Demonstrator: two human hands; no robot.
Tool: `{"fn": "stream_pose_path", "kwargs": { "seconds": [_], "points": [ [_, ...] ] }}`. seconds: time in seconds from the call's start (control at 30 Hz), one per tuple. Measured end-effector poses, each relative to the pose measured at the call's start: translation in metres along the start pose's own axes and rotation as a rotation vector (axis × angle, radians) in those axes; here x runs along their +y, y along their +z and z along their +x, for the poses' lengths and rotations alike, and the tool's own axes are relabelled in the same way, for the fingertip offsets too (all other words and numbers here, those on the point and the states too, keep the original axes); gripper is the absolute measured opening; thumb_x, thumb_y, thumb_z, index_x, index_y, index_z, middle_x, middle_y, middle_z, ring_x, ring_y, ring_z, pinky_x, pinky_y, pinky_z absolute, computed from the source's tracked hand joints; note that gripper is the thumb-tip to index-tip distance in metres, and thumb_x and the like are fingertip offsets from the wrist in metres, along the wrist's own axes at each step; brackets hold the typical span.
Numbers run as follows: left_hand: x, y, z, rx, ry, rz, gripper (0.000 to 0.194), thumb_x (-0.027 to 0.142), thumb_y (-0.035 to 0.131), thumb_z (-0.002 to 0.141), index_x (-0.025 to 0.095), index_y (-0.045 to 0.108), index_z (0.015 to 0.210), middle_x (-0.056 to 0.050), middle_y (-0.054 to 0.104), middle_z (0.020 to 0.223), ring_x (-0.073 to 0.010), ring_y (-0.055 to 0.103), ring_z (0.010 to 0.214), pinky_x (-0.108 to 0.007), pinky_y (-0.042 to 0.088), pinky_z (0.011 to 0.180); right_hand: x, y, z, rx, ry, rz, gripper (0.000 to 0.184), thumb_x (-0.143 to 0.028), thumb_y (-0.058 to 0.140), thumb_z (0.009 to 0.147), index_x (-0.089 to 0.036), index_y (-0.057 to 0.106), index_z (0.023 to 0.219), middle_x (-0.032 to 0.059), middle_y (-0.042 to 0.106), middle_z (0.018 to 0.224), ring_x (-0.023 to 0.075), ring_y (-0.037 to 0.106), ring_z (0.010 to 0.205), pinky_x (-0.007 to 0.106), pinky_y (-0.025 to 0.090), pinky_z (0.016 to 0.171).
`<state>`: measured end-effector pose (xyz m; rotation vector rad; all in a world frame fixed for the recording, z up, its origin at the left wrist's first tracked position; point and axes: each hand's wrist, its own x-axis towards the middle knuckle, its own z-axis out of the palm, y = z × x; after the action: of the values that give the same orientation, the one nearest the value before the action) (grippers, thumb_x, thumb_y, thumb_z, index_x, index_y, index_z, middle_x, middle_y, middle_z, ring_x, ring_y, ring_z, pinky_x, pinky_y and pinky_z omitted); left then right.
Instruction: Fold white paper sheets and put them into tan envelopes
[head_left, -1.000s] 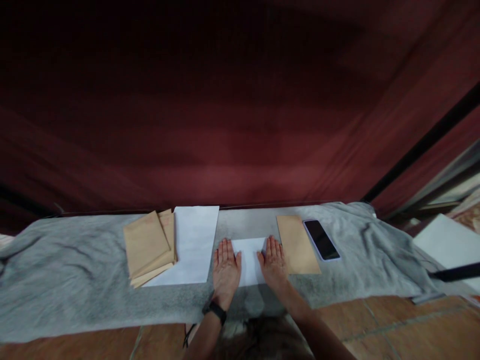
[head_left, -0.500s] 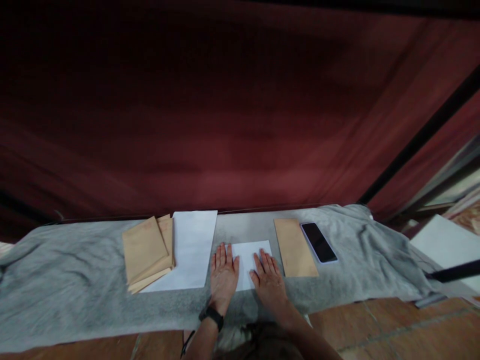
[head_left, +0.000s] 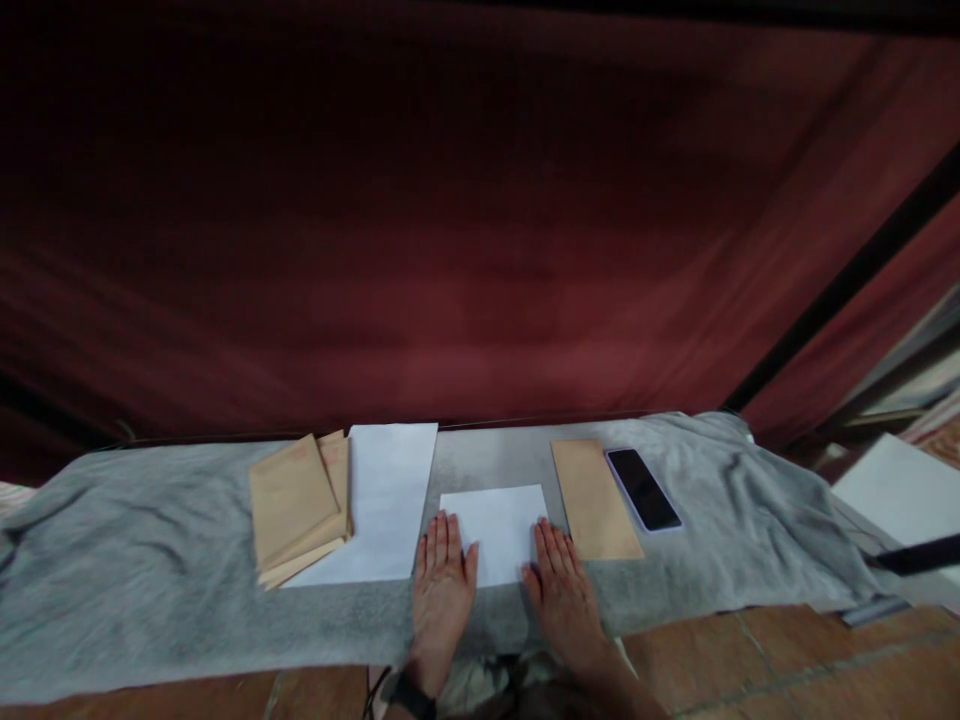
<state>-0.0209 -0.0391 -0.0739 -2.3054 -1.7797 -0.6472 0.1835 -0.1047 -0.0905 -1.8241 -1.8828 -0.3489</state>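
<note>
A small white sheet of paper (head_left: 499, 530), which looks folded, lies flat on the grey cloth (head_left: 187, 610). My left hand (head_left: 444, 585) rests flat on its left edge, fingers stretched forward and thumb apart. On the right edge of the same paper lies my right hand (head_left: 561, 590), palm down with the fingers extended. Neither hand grips anything. Just right of my right hand is a brown envelope (head_left: 596, 500). Left of my left hand lies a larger white sheet (head_left: 390, 500), partly under several brown envelopes (head_left: 292, 500).
A phone (head_left: 643, 490) with a dark screen lies beside the single envelope. Behind the cloth rises a dark red surface (head_left: 480, 300). A white panel (head_left: 900, 500) and a dark bar (head_left: 922, 555) stand at the far right, above the brown tiled floor (head_left: 712, 660).
Both hands have slid back toward me and outward to the paper's side edges, uncovering more of the paper. They remain flat. The view has shifted slightly.
</note>
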Motion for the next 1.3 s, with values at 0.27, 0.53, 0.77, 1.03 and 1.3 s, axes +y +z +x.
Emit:
{"fn": "stream_pose_path", "kwargs": {
  "seconds": [0.27,0.53,0.77,1.03,1.3],
  "points": [
    [0.016,-0.008,-0.025,-0.081,0.129,-0.057,0.058,0.032,0.037,0.103,0.018,0.034,0.159,-0.009,0.036,0.165,-0.0257,0.033,0.153,-0.048,0.040,0.121,-0.008,-0.011,-0.001,-0.036,-0.045,0.024,0.063,-0.038,0.040,0.107,-0.016,0.024,0.163,0.0126,0.043,0.160,0.0290,0.046,0.145,0.049,0.042,0.117],
    [0.036,-0.020,-0.038,-0.192,0.274,-0.048,0.055,0.025,0.036,0.103,0.016,0.037,0.157,-0.009,0.042,0.161,-0.0225,0.038,0.151,-0.046,0.039,0.122,-0.024,-0.029,-0.011,-0.138,-0.163,0.108,0.053,-0.035,0.041,0.108,-0.016,0.039,0.158,0.0097,0.048,0.158,0.0231,0.044,0.146,0.043,0.038,0.121],
    [0.023,-0.032,-0.048,-0.158,0.117,-0.048,0.060,0.036,0.038,0.105,0.008,0.031,0.159,-0.017,0.040,0.162,-0.0267,0.034,0.152,-0.047,0.037,0.122,-0.008,-0.036,-0.018,-0.186,-0.141,0.064,0.066,-0.040,0.040,0.108,-0.009,0.021,0.163,0.0174,0.037,0.163,0.0277,0.039,0.149,0.047,0.034,0.122],
    [0.017,-0.045,-0.059,-0.126,0.018,-0.034,0.069,0.045,0.037,0.106,0.006,0.024,0.161,-0.022,0.039,0.161,-0.0320,0.034,0.152,-0.053,0.037,0.120,-0.004,-0.043,-0.024,-0.180,-0.094,0.037,0.073,-0.042,0.040,0.108,-0.010,0.008,0.165,0.0184,0.033,0.164,0.0309,0.041,0.148,0.049,0.035,0.121],
    [0.006,-0.045,-0.054,-0.167,-0.035,-0.066,0.055,0.037,0.038,0.105,0.012,0.044,0.152,-0.018,0.051,0.154,-0.0316,0.048,0.144,-0.052,0.044,0.115,-0.001,-0.048,-0.030,-0.204,-0.042,0.035,0.070,-0.043,0.038,0.108,-0.009,0.014,0.164,0.0194,0.034,0.164,0.0307,0.040,0.149,0.049,0.034,0.121]
  ]
}}
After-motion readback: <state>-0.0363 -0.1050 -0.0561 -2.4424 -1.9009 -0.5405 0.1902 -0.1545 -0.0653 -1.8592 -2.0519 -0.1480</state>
